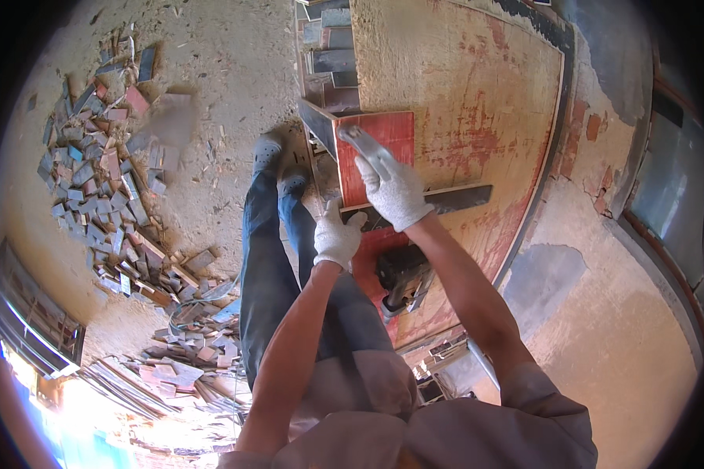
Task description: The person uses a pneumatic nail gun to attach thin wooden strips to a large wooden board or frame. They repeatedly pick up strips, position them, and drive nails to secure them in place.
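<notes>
My right hand (391,191), in a white work glove, is closed around a grey metal hammer (365,146), its head raised above a red board (391,129). My left hand (338,238), also gloved, is closed at the near end of a dark narrow wooden strip (461,199). That strip lies crosswise over the red board and reaches to the right beneath my right forearm. Another dark strip (317,125) stands at an angle against the board's far left corner. Whether a nail is between my left fingers cannot be made out.
A worn, red-stained wooden tabletop (446,86) carries the work. Dark wood pieces (332,59) line its far left edge. On the near part sits a black object (403,266), partly hidden by my arm. A heap of wood offcuts (105,187) covers the floor at left. A peeling wall (602,258) stands right.
</notes>
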Demonstrator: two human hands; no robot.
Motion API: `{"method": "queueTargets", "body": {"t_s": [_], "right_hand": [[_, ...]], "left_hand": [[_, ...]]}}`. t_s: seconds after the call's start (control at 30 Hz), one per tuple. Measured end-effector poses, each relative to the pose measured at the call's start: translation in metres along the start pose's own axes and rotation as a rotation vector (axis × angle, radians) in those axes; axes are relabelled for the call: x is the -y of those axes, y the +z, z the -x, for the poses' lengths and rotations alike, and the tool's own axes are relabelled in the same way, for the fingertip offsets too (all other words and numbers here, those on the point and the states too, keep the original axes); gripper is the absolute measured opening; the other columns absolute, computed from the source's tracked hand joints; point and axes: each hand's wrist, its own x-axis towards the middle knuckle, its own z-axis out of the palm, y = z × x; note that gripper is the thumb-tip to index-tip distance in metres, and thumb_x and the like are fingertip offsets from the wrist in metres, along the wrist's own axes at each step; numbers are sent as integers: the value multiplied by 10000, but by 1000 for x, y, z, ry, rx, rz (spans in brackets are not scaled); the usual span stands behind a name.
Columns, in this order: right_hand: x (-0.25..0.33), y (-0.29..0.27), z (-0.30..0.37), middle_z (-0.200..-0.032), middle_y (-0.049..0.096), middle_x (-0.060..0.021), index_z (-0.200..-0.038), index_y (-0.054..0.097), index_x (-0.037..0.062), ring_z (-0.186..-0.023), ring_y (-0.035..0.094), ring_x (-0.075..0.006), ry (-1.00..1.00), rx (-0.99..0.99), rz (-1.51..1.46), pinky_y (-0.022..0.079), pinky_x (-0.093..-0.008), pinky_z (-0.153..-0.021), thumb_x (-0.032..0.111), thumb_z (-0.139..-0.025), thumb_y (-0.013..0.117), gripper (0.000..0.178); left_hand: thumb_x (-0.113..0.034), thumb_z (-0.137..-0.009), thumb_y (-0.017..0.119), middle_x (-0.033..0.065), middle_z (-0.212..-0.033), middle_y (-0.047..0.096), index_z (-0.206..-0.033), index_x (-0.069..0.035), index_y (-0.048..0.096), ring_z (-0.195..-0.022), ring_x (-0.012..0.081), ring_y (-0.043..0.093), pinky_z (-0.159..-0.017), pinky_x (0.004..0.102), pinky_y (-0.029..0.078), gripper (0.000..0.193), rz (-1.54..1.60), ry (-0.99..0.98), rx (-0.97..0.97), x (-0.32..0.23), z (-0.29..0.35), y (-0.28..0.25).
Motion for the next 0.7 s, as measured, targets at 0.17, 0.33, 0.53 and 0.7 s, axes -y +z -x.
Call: {"method": "queueTargets", "body": {"t_s": [0.17,0.33,0.53,0.7], "right_hand": [[17,-45,-6,-851,576,-73,-1164,658,166,-613,624,-277,48,-14,-300,511,-408,-513,114,-881,670,288],[-2,-23,6,-816,583,-71,-1348,590,156,-583,619,-272,-140,81,19,518,-405,-532,78,-831,677,530],[-3,-10,17,-822,603,-118,-1266,619,220,-600,619,-324,-85,64,-139,508,-447,-526,120,-900,593,380],[-10,-23,34,-1056,697,-138,-1415,553,277,-794,696,-377,281,214,-111,557,-448,-644,205,-990,556,431]], "left_hand": [[-276,-832,772,245,-1075,708,-1275,-79,603,-1022,422,680,-877,467,531,513,-66,23,-55,11,-3,3],[-285,-842,765,237,-1089,707,-1276,-63,597,-1027,417,679,-878,461,528,516,-66,90,-55,8,-3,2],[-293,-849,760,235,-1090,711,-1273,-51,599,-1018,404,688,-874,448,529,514,-106,51,-49,5,-2,1],[-294,-846,764,233,-1109,708,-1259,-24,610,-1058,401,677,-896,440,523,517,-142,93,-79,2,2,2]]}}
